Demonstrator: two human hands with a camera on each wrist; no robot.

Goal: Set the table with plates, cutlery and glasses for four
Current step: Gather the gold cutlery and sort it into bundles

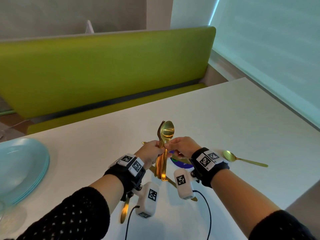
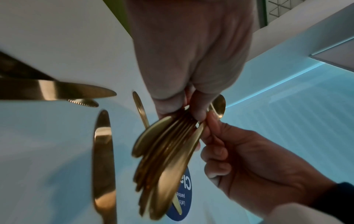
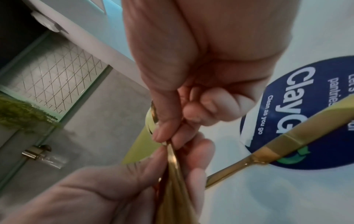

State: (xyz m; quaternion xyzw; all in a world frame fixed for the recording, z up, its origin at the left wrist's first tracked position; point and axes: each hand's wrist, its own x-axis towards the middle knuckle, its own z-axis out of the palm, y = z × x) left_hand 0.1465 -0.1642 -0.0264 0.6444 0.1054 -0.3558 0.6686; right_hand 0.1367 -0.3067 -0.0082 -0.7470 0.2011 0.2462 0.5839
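Observation:
My left hand (image 1: 151,150) grips a bundle of gold spoons and forks (image 1: 161,161) upright above the white table (image 1: 233,118). The front spoon (image 1: 167,131) faces me, bowl up. My right hand (image 1: 181,146) pinches that spoon's neck between thumb and fingertips. The left wrist view shows the fanned handles (image 2: 166,159) under my left hand (image 2: 191,60), with my right hand (image 2: 249,151) at their side. In the right wrist view my right hand (image 3: 191,60) nips the thin stem (image 3: 172,160) against my left hand (image 3: 95,189). One gold spoon (image 1: 242,159) lies alone on the table at right.
Stacked pale-blue plates (image 1: 22,167) sit at the left, with a glass (image 1: 3,213) partly seen at the bottom left corner. Gold knives (image 1: 170,181) (image 1: 124,210) lie on the table under my wrists, one across a blue round sticker (image 1: 180,164). A green bench (image 1: 103,66) runs behind the table.

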